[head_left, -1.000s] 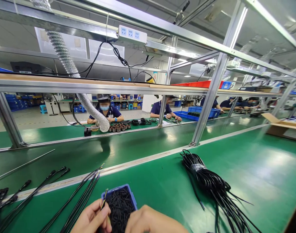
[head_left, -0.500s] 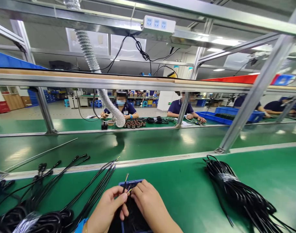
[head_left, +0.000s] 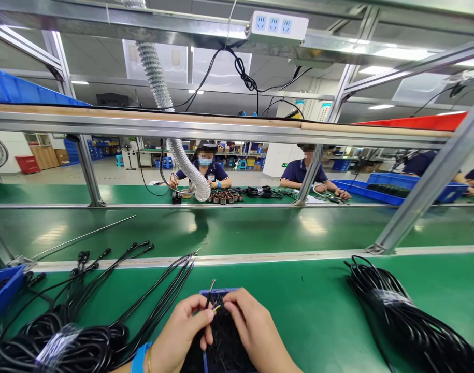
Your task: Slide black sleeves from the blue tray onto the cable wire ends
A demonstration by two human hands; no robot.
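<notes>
Bright light is being shed by lamps (head_left: pixel 380 106) at two o'clock; at four, the belt (head_left: pixel 312 224) is being streaked by glare.

Through my feed the worktop (head_left: pixel 314 311) looks smooth and glossy, the bin (head_left: pixel 221 291) plastic, the cable bundle (head_left: pixel 419 326) sleek under shiny film (head_left: pixel 392 297); I make out a bare metal post (head_left: pixel 417 191) and a crinkled, foil-like hose (head_left: pixel 182 166).

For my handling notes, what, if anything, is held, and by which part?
The left hand holds a black cable near its yellow wires; whether the right hand holds anything is unclear.
</notes>
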